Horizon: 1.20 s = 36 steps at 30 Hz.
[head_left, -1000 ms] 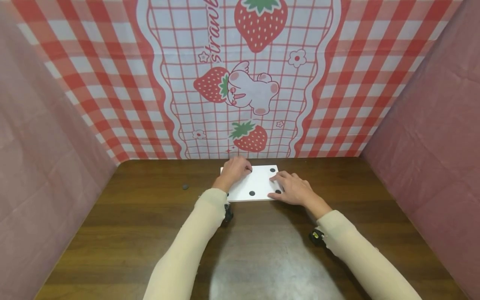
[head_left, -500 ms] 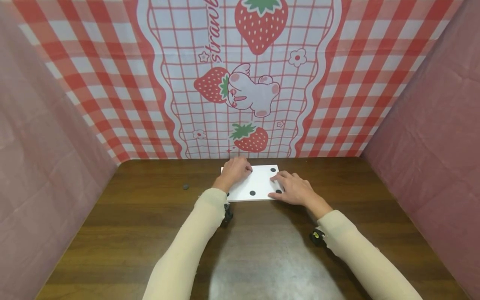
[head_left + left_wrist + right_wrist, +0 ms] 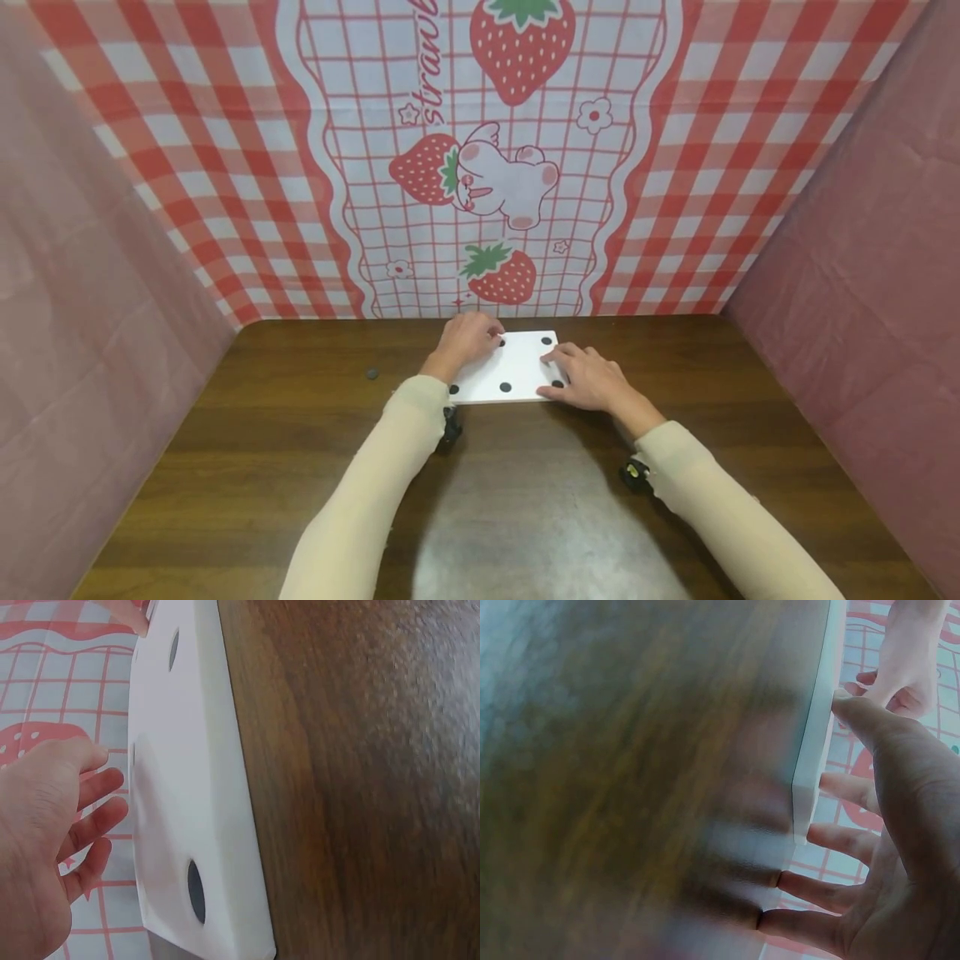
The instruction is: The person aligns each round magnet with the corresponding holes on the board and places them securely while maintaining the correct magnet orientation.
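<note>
A thin white rectangular board (image 3: 527, 364) lies flat near the table's far edge, with several black round spots on it. My left hand (image 3: 465, 337) hovers over its far left part, fingertips beside a black spot (image 3: 502, 342). The left wrist view shows that hand's fingers (image 3: 97, 825) loosely bent with nothing between them. At the board's right end is my right hand (image 3: 588, 379), fingers spread. Its thumb (image 3: 855, 709) touches the near edge, and two fingertips reach the table beyond the end. It partly covers the near right spot (image 3: 557, 384).
A small dark disc (image 3: 372, 373) lies on the wooden table (image 3: 300, 467) left of the board. Behind stands a red-and-white strawberry cloth (image 3: 420, 233). Pink cloth (image 3: 862, 250) hangs on both sides. Each wrist wears a small black device (image 3: 634, 473).
My left hand has drawn slightly to the left, uncovering the near left spot and more of the far middle one. The right hand and the board stay put.
</note>
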{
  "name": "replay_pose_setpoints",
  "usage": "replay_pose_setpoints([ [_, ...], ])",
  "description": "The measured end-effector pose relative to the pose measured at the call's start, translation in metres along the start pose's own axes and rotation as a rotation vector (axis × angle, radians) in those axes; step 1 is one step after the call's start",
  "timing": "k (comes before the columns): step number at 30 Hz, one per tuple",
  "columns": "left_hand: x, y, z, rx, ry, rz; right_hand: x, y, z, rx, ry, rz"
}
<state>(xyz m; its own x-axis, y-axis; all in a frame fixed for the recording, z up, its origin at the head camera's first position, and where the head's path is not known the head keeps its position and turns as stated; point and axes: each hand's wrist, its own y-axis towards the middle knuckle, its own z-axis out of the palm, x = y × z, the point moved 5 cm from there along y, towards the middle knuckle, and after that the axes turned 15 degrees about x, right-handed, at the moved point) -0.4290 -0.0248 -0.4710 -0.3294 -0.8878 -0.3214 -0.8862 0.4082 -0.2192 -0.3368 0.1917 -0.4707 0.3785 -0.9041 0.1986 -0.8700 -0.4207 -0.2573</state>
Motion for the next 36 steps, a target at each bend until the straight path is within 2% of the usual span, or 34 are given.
replay_pose_setpoints([
  [4,0.01,0.009,0.005,-0.05,0.032,0.034,-0.001,0.001,0.0,0.006,0.001,0.0],
  [9,0.011,0.007,0.002,-0.046,0.093,0.051,-0.001,0.002,-0.002,0.007,-0.008,-0.002],
  [11,0.018,0.014,0.005,-0.052,0.095,0.063,-0.001,0.002,-0.002,0.009,-0.005,-0.001],
  [14,0.038,0.035,0.02,-0.085,0.124,0.09,-0.001,0.002,-0.001,0.012,0.004,0.003],
  [17,0.032,0.017,0.012,-0.092,0.148,0.089,-0.001,0.002,-0.001,0.016,0.011,0.007],
  [21,0.005,-0.031,-0.014,-0.059,0.125,0.071,-0.001,0.002,-0.002,0.021,0.014,0.006],
  [22,0.014,-0.023,-0.008,-0.078,0.121,0.093,-0.001,0.002,-0.002,0.022,0.013,0.005],
  [23,0.015,-0.023,-0.008,-0.069,0.113,0.093,-0.001,0.002,-0.002,0.021,0.012,0.003],
  [24,0.011,-0.031,-0.013,-0.055,0.109,0.089,-0.001,0.003,-0.002,0.022,0.014,0.003],
  [28,0.01,-0.041,-0.016,-0.075,0.123,0.1,-0.002,0.003,-0.003,0.021,0.013,0.001],
  [29,0.001,-0.052,-0.023,-0.065,0.135,0.08,-0.002,0.003,-0.003,0.021,0.01,0.0],
  [36,0.002,-0.066,-0.028,-0.094,0.165,0.054,-0.002,0.002,-0.004,0.013,0.017,-0.005],
])
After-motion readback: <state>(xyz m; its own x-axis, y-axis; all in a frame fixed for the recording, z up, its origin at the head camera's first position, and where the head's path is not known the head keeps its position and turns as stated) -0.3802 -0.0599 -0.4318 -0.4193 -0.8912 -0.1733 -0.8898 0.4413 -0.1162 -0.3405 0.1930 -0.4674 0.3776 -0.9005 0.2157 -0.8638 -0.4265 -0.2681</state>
